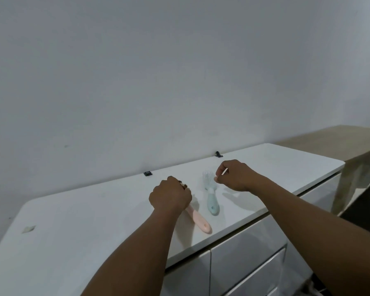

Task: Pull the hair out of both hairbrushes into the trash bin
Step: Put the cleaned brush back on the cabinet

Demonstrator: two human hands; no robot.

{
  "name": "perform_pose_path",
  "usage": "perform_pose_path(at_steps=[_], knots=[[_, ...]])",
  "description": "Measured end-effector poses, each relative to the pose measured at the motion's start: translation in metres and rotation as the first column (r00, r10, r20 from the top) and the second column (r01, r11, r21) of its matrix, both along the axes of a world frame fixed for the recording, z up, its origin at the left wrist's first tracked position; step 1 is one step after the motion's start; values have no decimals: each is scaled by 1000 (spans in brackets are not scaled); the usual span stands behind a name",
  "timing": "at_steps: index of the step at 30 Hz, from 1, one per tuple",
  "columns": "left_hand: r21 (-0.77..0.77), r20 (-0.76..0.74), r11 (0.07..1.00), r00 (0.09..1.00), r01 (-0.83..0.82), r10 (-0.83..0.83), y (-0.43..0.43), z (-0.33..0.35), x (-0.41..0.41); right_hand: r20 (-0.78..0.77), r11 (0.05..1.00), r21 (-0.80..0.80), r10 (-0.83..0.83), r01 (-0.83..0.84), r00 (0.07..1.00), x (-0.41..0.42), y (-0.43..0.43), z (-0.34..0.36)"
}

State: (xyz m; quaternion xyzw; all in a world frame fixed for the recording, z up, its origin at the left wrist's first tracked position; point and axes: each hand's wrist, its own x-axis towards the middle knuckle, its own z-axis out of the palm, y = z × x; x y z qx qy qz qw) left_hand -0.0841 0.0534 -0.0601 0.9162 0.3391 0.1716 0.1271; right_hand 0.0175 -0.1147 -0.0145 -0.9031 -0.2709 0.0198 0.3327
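Note:
Two hairbrushes lie on a white cabinet top [94,221]. The pink hairbrush [199,221] lies with its handle toward me; my left hand [170,194] is closed over its head, where a bit of brown hair [183,184] shows past the knuckles. A pale blue hairbrush [212,197] lies just to the right, bristles up and looking free of hair. My right hand [236,176] hovers beside the blue brush's head, fingers pinched on a small thin white stick [224,171]. No trash bin is in view.
Two small dark clips [147,173] [218,154] sit at the back edge against the white wall. A small scrap [29,229] lies at the left. White drawers [244,263] run below the top. A beige table [350,144] stands at the right.

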Motion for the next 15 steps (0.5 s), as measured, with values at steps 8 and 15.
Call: perform_pose_path(at_steps=[8, 15], knots=[[-22, -7, 1000, 1000, 11, -11, -6, -2, 5, -30, 1000, -18, -24, 23, 999, 8, -7, -15], [-132, 127, 991, 992, 25, -8, -8, 0, 8, -47, 999, -6, -40, 39, 998, 9, -22, -7]])
